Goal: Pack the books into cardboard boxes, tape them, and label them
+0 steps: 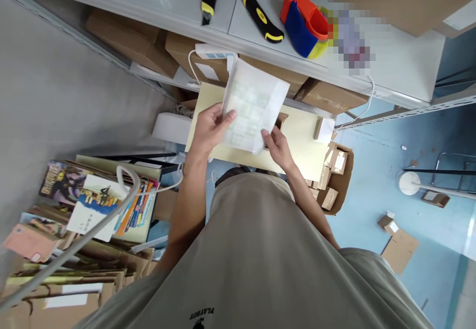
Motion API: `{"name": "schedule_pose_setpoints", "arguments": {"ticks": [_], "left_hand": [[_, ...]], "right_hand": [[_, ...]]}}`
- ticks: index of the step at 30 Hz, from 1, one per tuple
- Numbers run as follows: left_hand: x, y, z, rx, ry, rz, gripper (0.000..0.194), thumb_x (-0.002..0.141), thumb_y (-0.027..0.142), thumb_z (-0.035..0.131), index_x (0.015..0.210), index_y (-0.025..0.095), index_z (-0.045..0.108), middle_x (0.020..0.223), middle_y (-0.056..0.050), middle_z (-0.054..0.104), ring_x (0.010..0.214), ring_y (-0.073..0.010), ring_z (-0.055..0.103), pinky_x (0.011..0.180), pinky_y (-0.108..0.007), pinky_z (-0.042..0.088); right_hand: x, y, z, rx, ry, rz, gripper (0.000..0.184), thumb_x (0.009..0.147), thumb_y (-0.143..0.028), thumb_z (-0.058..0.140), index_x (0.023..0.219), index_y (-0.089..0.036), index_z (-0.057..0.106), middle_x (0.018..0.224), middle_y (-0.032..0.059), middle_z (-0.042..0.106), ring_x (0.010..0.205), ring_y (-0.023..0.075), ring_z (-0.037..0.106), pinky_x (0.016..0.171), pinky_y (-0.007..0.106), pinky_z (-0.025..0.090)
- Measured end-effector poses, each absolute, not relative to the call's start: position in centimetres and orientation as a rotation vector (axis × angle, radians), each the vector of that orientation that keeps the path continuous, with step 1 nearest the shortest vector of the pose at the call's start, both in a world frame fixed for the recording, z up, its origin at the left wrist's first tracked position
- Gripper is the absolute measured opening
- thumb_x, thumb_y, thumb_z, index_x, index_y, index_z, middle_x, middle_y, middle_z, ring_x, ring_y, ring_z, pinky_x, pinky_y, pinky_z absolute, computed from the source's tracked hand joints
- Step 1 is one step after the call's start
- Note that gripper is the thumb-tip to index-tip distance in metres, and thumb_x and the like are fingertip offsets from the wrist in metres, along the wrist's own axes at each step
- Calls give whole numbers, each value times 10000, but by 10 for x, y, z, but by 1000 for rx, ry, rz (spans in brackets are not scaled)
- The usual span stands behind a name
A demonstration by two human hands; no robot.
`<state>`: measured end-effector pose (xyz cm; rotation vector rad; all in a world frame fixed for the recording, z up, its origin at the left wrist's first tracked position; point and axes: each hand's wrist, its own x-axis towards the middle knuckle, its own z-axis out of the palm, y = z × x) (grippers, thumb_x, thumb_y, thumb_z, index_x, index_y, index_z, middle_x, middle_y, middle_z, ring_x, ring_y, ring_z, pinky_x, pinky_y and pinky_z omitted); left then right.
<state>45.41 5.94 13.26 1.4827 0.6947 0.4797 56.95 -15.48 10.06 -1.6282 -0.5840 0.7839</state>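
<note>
Between my two hands I hold up a white, partly see-through packet (250, 105) with faint greenish contents, too blurred to make out. My left hand (211, 128) grips its left side, thumb lying on the front. At the lower right corner, my right hand (275, 145) pinches the edge between thumb and fingers. Below the packet is a pale yellow tabletop (301, 158). A brown cardboard piece (281, 119), mostly hidden, shows behind the packet near my right hand.
Above the table runs a grey shelf (256, 46) with two utility knives (262, 17) and a tape dispenser (305, 24). A small white box (325, 129) stands at the table's right end, beside a carton of small boxes (344, 180). Books (100, 205) are stacked at left.
</note>
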Motion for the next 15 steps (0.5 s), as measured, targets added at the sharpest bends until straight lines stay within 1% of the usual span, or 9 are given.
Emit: {"name": "schedule_pose_setpoints", "arguments": {"ticks": [2, 4, 6, 7, 8, 9, 11, 13, 15], "left_hand": [[453, 68, 138, 1524, 672, 499, 513, 870, 616, 971, 1114, 189, 824, 1027, -67, 818, 1099, -300, 790, 928, -341, 660], [453, 74, 143, 1575, 671, 548, 522, 863, 572, 987, 1178, 188, 828, 1094, -69, 829, 1157, -320, 788, 998, -369, 660], [455, 77, 145, 1611, 677, 588, 499, 870, 521, 987, 1216, 199, 828, 1145, -61, 828, 1229, -334, 776, 1078, -401, 646], [457, 77, 144, 1618, 677, 597, 487, 873, 492, 987, 1234, 206, 827, 1168, -56, 825, 1269, -341, 766, 1115, -419, 635], [459, 77, 143, 1618, 673, 597, 478, 871, 457, 989, 1246, 210, 824, 1186, -52, 820, 1307, -347, 753, 1145, -436, 623], [463, 76, 140, 1612, 666, 587, 470, 864, 417, 995, 1249, 209, 822, 1194, -50, 815, 1340, -355, 740, 1167, -450, 611], [472, 73, 133, 1603, 630, 534, 447, 839, 327, 1003, 1229, 199, 824, 1184, -50, 811, 1374, -372, 720, 1187, -466, 592], [484, 69, 124, 1634, 574, 435, 405, 816, 248, 991, 1186, 195, 835, 1156, -52, 818, 1363, -388, 722, 1187, -469, 581], [494, 66, 116, 1726, 509, 305, 367, 814, 198, 956, 1166, 207, 852, 1156, -57, 835, 1327, -389, 738, 1189, -467, 569]], "right_hand": [[582, -148, 93, -1686, -692, 807, 795, 1099, -940, 379, 1273, -266, 763, 1200, 89, 848, 1173, 310, 795, 1095, 484, 679], [596, -148, 84, -1872, -864, 759, 740, 1177, -822, 314, 1226, -257, 790, 1211, 102, 862, 1247, 325, 790, 1287, 573, 564], [608, -155, 74, -2114, -1040, 645, 571, 1218, -640, 408, 1220, -235, 809, 1222, 127, 870, 1302, 341, 779, 1431, 642, 370], [612, -161, 70, -2216, -1101, 589, 466, 1211, -542, 478, 1233, -220, 815, 1227, 143, 871, 1314, 348, 776, 1464, 658, 294], [615, -168, 65, -2290, -1136, 548, 384, 1191, -453, 530, 1253, -205, 817, 1239, 156, 870, 1322, 352, 775, 1479, 660, 251], [617, -176, 62, -2338, -1148, 522, 336, 1171, -383, 560, 1280, -194, 815, 1265, 165, 867, 1333, 350, 772, 1485, 654, 238], [617, -191, 56, -2374, -1119, 486, 320, 1144, -311, 572, 1334, -187, 798, 1347, 169, 855, 1362, 339, 764, 1482, 638, 256], [617, -204, 51, -2366, -1038, 454, 335, 1144, -310, 554, 1373, -196, 770, 1404, 153, 846, 1390, 323, 757, 1473, 629, 285], [616, -211, 46, -2346, -939, 434, 326, 1158, -335, 527, 1352, -206, 755, 1381, 139, 859, 1361, 309, 778, 1465, 624, 303]]}}
